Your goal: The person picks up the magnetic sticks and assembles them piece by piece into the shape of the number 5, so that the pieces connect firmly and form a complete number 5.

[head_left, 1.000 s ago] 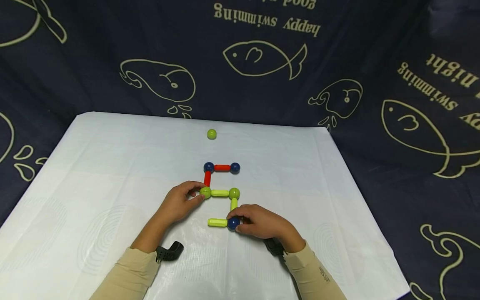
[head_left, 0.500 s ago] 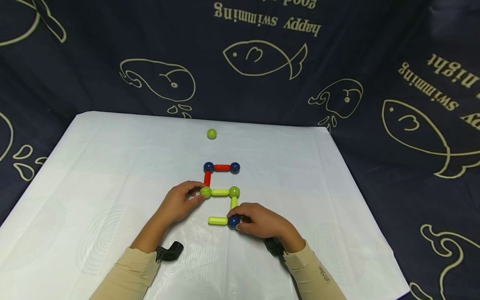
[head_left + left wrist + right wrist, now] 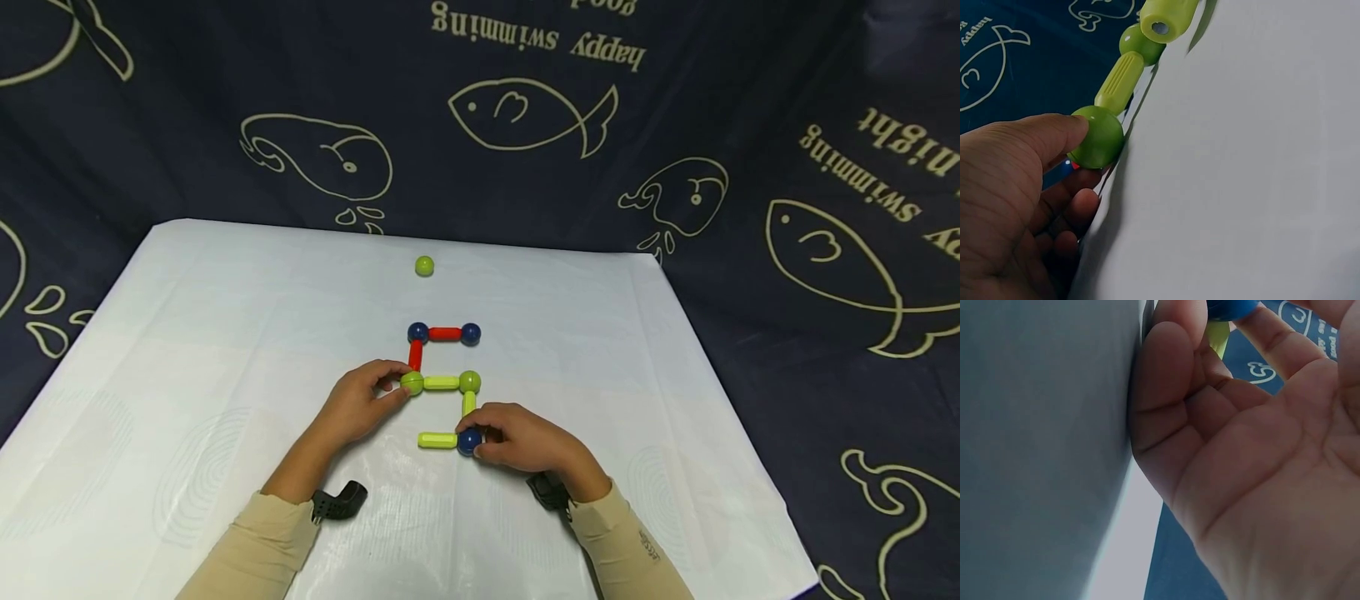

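On the white table lies an S-like chain of balls and rods. My left hand [image 3: 367, 402] pinches the green ball [image 3: 412, 383] at its middle left, thumb on the ball in the left wrist view. From that ball a red rod [image 3: 416, 356] runs to a dark blue ball [image 3: 417, 332], and a yellow-green rod [image 3: 442, 383] runs to another green ball [image 3: 469, 382]. My right hand [image 3: 521, 437] grips the near dark blue ball [image 3: 468, 442] between thumb and fingers. A yellow-green rod [image 3: 437, 440] points left from it, its far end free.
A loose green ball [image 3: 424, 266] sits near the far edge of the table [image 3: 600, 333]. At the chain's far end a red rod [image 3: 445, 334] joins a dark blue ball [image 3: 470, 334]. Dark fish-printed cloth [image 3: 525, 192] hangs behind the table.
My right hand and the near dark blue ball with its rod have shifted very slightly away from me. My left hand stays on the green ball.
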The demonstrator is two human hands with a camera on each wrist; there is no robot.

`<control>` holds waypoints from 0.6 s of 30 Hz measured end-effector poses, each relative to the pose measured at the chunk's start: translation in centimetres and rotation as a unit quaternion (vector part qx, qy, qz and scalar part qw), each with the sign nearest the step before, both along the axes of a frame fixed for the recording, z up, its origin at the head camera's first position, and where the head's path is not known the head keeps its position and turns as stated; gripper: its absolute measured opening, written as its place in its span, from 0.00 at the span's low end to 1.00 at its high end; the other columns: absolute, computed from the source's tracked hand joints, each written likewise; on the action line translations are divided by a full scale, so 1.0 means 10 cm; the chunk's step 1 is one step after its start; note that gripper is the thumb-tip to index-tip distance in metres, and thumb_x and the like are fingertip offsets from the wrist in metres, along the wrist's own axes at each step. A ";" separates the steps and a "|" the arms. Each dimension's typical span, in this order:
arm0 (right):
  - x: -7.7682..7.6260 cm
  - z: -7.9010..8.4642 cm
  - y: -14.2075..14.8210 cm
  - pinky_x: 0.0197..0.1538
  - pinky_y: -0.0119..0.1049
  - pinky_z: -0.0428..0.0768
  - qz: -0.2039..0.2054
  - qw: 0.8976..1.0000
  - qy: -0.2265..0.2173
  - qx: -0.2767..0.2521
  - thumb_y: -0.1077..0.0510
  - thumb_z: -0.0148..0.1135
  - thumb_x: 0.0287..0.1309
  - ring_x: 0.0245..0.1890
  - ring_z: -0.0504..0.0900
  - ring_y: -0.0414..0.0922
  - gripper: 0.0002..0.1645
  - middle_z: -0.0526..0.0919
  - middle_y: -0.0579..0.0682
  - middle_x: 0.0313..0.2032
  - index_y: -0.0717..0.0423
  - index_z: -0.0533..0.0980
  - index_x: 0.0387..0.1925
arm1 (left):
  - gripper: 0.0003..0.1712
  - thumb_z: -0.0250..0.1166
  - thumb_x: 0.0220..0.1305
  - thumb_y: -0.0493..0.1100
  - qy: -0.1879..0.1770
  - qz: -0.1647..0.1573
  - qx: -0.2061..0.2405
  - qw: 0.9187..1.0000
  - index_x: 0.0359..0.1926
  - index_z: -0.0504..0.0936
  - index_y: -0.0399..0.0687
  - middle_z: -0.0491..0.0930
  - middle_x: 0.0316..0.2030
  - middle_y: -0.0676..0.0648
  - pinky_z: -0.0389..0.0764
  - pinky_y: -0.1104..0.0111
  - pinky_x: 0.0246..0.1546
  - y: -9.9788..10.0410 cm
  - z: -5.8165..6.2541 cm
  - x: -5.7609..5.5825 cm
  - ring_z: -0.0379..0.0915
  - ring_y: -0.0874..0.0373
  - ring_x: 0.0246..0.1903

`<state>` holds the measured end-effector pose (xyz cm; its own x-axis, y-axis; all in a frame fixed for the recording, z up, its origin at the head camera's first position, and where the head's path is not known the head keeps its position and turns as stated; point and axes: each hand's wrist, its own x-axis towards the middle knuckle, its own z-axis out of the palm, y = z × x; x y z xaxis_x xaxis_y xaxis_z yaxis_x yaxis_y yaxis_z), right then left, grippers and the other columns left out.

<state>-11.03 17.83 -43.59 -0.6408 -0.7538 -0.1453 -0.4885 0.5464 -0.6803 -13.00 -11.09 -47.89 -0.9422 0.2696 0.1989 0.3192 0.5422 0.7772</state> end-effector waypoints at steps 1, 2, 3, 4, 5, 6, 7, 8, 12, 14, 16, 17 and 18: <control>0.00 0.00 0.00 0.41 0.31 0.74 0.000 1.000 -0.001 -0.002 0.60 0.64 0.63 0.38 0.74 0.40 0.18 0.77 0.39 0.41 0.47 0.78 0.55 | 0.16 0.70 0.62 0.40 -0.001 0.001 0.000 1.000 0.52 0.83 0.46 0.82 0.42 0.50 0.76 0.59 0.41 0.00 0.00 0.00 0.75 0.56 0.38; 0.00 0.00 0.00 0.41 0.31 0.74 0.001 1.000 -0.001 -0.003 0.60 0.64 0.63 0.37 0.74 0.40 0.19 0.77 0.39 0.41 0.47 0.78 0.55 | 0.16 0.70 0.62 0.40 0.000 0.002 -0.001 1.000 0.52 0.83 0.46 0.82 0.42 0.50 0.76 0.59 0.40 0.00 0.00 0.00 0.75 0.56 0.38; -0.01 0.00 0.01 0.41 0.31 0.74 0.003 1.000 -0.002 -0.005 0.60 0.63 0.64 0.37 0.74 0.40 0.19 0.76 0.39 0.41 0.47 0.78 0.55 | 0.16 0.70 0.62 0.40 -0.001 0.004 -0.002 1.000 0.52 0.83 0.46 0.82 0.42 0.50 0.76 0.59 0.40 0.01 0.01 0.00 0.75 0.56 0.38; 0.00 -0.01 0.01 0.40 0.31 0.73 0.003 1.000 -0.002 -0.006 0.60 0.64 0.64 0.37 0.74 0.41 0.19 0.76 0.39 0.41 0.47 0.78 0.55 | 0.16 0.70 0.62 0.40 0.000 0.006 -0.004 1.000 0.52 0.83 0.46 0.82 0.42 0.50 0.76 0.59 0.40 0.01 0.00 0.00 0.75 0.56 0.38; 0.00 -0.01 0.01 0.40 0.31 0.73 0.004 1.000 -0.002 -0.007 0.60 0.64 0.64 0.37 0.74 0.41 0.19 0.76 0.39 0.40 0.47 0.78 0.55 | 0.16 0.70 0.62 0.40 0.000 0.008 -0.005 1.000 0.52 0.83 0.46 0.82 0.42 0.50 0.76 0.59 0.40 0.01 0.00 0.01 0.75 0.57 0.38; 0.00 -0.01 0.01 0.40 0.31 0.73 0.004 1.000 -0.001 -0.007 0.60 0.64 0.64 0.37 0.74 0.41 0.19 0.76 0.39 0.40 0.47 0.78 0.55 | 0.16 0.70 0.63 0.40 0.000 0.010 -0.005 1.000 0.52 0.83 0.46 0.83 0.43 0.50 0.76 0.59 0.41 0.02 0.00 0.01 0.75 0.56 0.38; 0.00 -0.01 0.01 0.40 0.31 0.73 0.005 1.000 -0.001 -0.008 0.60 0.64 0.64 0.36 0.74 0.41 0.19 0.76 0.39 0.40 0.47 0.78 0.55 | 0.16 0.70 0.63 0.40 0.001 0.012 -0.006 1.000 0.52 0.83 0.46 0.83 0.43 0.49 0.76 0.59 0.41 0.02 -0.01 0.01 0.75 0.56 0.38; 0.00 -0.02 0.01 0.40 0.31 0.73 0.005 1.000 0.000 -0.007 0.60 0.64 0.64 0.37 0.74 0.41 0.18 0.76 0.39 0.40 0.47 0.78 0.55 | 0.16 0.70 0.63 0.40 0.002 0.014 -0.006 1.000 0.52 0.83 0.46 0.83 0.43 0.49 0.77 0.59 0.41 0.03 -0.01 0.01 0.75 0.56 0.38; 0.00 -0.02 0.01 0.41 0.31 0.73 0.005 1.000 0.003 -0.006 0.60 0.64 0.64 0.37 0.74 0.41 0.18 0.76 0.39 0.41 0.47 0.78 0.55 | 0.17 0.70 0.62 0.40 0.006 0.023 -0.005 1.000 0.52 0.83 0.45 0.83 0.43 0.48 0.77 0.59 0.41 0.06 0.01 0.02 0.76 0.55 0.38; 0.00 -0.02 0.01 0.41 0.31 0.73 0.004 1.000 0.004 -0.007 0.60 0.64 0.64 0.37 0.74 0.41 0.18 0.77 0.39 0.41 0.47 0.78 0.55 | 0.17 0.71 0.62 0.40 0.008 0.027 -0.006 1.000 0.52 0.83 0.45 0.83 0.43 0.48 0.77 0.59 0.41 0.08 0.02 0.02 0.77 0.55 0.37; -0.01 -0.02 0.01 0.41 0.31 0.73 0.004 1.000 0.002 -0.008 0.60 0.64 0.64 0.37 0.74 0.41 0.18 0.77 0.39 0.41 0.47 0.78 0.55 | 0.17 0.71 0.62 0.40 0.010 0.029 -0.008 0.999 0.51 0.83 0.44 0.83 0.43 0.47 0.77 0.59 0.41 0.09 0.03 0.03 0.77 0.55 0.37; -0.01 -0.02 0.01 0.41 0.31 0.73 0.003 1.000 0.001 -0.009 0.60 0.64 0.63 0.37 0.74 0.41 0.18 0.77 0.39 0.41 0.47 0.78 0.55 | 0.17 0.71 0.62 0.40 0.010 0.030 -0.010 0.999 0.52 0.83 0.44 0.83 0.43 0.47 0.77 0.59 0.41 0.09 0.03 0.03 0.77 0.54 0.37; -0.01 -0.02 0.01 0.41 0.31 0.73 0.003 1.000 0.000 -0.010 0.60 0.64 0.63 0.37 0.74 0.41 0.18 0.77 0.39 0.40 0.47 0.78 0.55 | 0.17 0.70 0.62 0.40 0.010 0.030 -0.012 0.999 0.52 0.83 0.44 0.83 0.43 0.47 0.77 0.58 0.41 0.09 0.04 0.03 0.77 0.54 0.37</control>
<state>-11.14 17.95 -43.79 -0.6358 -0.7608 -0.1299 -0.4927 0.5296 -0.6905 -12.69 -10.22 -47.51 -0.9526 0.2176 0.2128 0.3015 0.5794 0.7572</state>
